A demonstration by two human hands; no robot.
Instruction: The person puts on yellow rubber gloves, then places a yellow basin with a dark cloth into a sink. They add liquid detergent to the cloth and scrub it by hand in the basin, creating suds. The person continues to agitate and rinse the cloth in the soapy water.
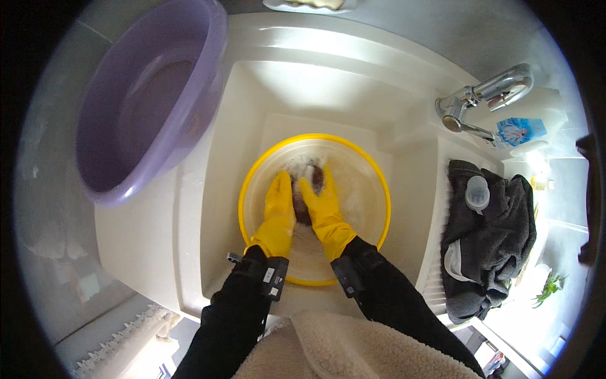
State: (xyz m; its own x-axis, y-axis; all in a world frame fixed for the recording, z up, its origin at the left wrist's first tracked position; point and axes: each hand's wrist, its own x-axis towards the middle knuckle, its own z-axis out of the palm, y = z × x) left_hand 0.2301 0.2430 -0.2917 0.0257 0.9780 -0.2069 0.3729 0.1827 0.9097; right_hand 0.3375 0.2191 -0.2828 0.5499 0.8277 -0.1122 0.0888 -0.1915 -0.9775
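Note:
A round basin with a yellow rim [315,137] stands in the white sink [326,90], with soapy water and suds inside. Both my hands wear yellow rubber gloves and reach into it. Between them lies a dark reddish-brown item, probably cloth [301,208], partly covered by foam and the gloves. My left hand [279,208] presses flat along its left side, fingers together. On the item's right side is my right hand [323,206], thumb and fingers apart; whether it grips the item is unclear.
A large purple tub [156,99] leans on the sink's left edge. At the right, a chrome faucet [461,109] rises above a blue packet [521,131]. Dark grey clothing [502,232] lies on the ribbed ledge with a small clear plastic cup [477,193] on top.

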